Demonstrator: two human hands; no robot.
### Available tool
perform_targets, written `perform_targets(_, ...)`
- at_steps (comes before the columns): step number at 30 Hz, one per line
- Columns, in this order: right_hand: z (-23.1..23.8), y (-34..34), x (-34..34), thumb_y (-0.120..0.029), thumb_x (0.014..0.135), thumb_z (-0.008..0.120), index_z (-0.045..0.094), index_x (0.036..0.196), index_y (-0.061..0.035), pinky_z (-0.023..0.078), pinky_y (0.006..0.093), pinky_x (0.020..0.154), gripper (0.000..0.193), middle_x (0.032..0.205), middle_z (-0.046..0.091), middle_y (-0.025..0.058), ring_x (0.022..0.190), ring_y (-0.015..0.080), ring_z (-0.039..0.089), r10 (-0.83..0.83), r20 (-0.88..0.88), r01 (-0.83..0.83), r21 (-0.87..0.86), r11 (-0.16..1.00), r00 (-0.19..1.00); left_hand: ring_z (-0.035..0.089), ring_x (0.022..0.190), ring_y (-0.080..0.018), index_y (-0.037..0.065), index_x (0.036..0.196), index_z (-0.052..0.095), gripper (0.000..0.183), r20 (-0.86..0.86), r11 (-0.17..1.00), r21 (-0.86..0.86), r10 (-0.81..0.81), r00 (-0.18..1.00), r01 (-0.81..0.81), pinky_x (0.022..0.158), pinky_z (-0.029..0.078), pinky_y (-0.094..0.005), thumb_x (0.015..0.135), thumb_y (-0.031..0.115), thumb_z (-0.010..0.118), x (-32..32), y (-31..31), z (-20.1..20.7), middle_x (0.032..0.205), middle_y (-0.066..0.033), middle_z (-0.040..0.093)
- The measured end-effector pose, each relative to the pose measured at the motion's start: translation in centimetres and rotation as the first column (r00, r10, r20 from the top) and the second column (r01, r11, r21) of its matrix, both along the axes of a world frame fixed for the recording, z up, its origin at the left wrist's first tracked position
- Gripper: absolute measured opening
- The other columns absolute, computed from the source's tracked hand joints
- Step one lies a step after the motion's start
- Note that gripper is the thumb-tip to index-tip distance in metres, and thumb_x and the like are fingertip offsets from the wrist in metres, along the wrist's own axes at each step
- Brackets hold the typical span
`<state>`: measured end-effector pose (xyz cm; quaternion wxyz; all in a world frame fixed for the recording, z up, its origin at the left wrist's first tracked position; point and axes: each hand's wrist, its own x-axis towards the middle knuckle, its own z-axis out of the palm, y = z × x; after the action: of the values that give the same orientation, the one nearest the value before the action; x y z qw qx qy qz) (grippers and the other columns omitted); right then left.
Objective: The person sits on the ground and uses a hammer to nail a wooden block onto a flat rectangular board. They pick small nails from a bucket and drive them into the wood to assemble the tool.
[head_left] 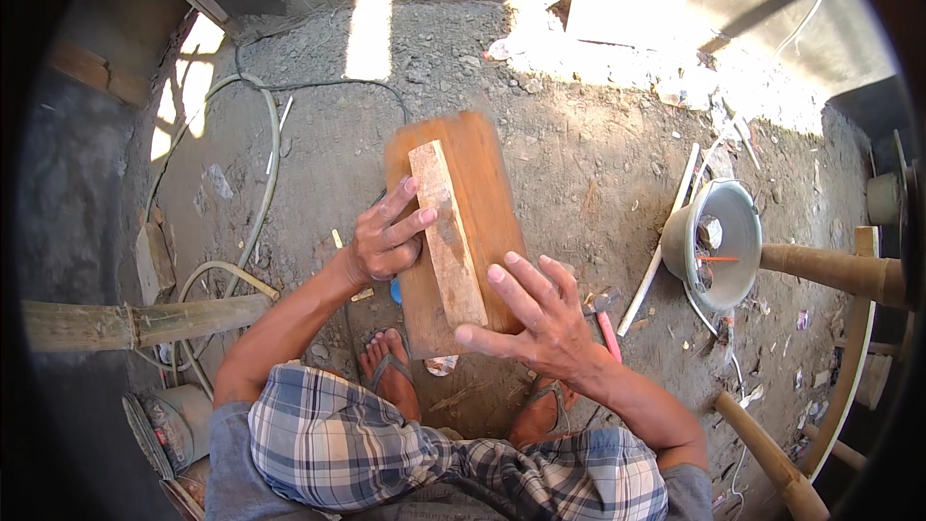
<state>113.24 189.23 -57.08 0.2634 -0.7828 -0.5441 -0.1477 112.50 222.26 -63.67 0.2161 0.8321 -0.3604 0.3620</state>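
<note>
A reddish-brown wooden board (482,183) stands in front of me over the dirt ground, with a narrower, paler strip of wood (446,232) lying lengthwise on its face. My left hand (386,236) grips the board's left edge, fingers curled onto the pale strip. My right hand (535,314) is spread with fingers apart at the board's lower right corner, thumb against the end of the strip. My feet in sandals (391,376) are below the board.
A hammer with a pink handle (606,323) lies on the ground right of my right hand. A grey metal bucket (738,203) holding small items sits further right. Bamboo poles (145,323) lie left and right. Hoses (265,164) and a white pipe (661,241) cross the ground.
</note>
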Motion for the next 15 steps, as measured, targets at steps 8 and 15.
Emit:
perform_targets(8,0.7,1.4,-0.9,-0.022,0.098,0.071,0.056,0.150,-0.0389,0.056,0.0529,0.113,0.057,0.164,0.045,0.0196,0.136,0.0384,0.061,0.164,-0.120,-0.168,-0.021,0.986,0.979,0.051,0.150,-0.0478,0.006,0.078,0.050,0.030,0.025,0.998,0.040,-0.053,0.998,0.052,0.112,0.059,-0.0650,0.086,0.003,0.078,0.2,0.3,0.8,0.152,-0.0058,0.065)
perform_targets(15,0.3,1.8,-1.6,-0.018,0.094,0.075,0.058,0.147,-0.0322,0.060,0.0531,0.111,0.058,0.162,0.046,0.0247,0.130,0.0390,0.068,0.144,-0.138,-0.138,0.053,0.989,0.980,0.052,0.149,-0.0461,0.011,0.098,0.066,0.015,-0.042,1.000,0.031,0.001,0.999,0.000,0.114,0.058,-0.0641,0.090,0.012,0.079,-0.8,-0.1,0.4,0.151,-0.0031,0.066)
